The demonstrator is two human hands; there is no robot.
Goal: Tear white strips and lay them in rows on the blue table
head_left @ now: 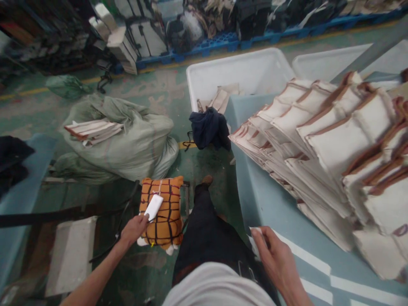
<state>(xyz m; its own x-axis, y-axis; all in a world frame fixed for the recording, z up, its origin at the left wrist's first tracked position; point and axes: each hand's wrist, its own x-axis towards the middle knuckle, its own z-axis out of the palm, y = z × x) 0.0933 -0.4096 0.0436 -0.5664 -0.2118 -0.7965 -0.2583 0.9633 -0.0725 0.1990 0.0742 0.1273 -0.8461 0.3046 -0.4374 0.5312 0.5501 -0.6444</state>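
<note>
Left hand [135, 229], grip pinched on a small white card [153, 207] over the orange cushion [162, 210]; right hand [274, 259], grip loosely apart, pinning a sheet edge [255, 233] against the worktop [280, 204] beside stacked fabric pieces [334, 140].

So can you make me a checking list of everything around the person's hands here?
Surface: pale blue table on the right, white stripes near its edge.
Job's things: small white flat piece held over an orange checked cushion; a white piece at the table edge.
Clutter: big stack of white cloth pieces with brown trim fanned over the table; dark blue cloth hanging on a white tub.
Grippers: left hand pinches the small white piece; right hand rests its fingers on the piece at the table edge.
Cables: nothing seen.
Surroundings: stuffed grey-green sack on a green floor, blue pallets with goods behind.
</note>
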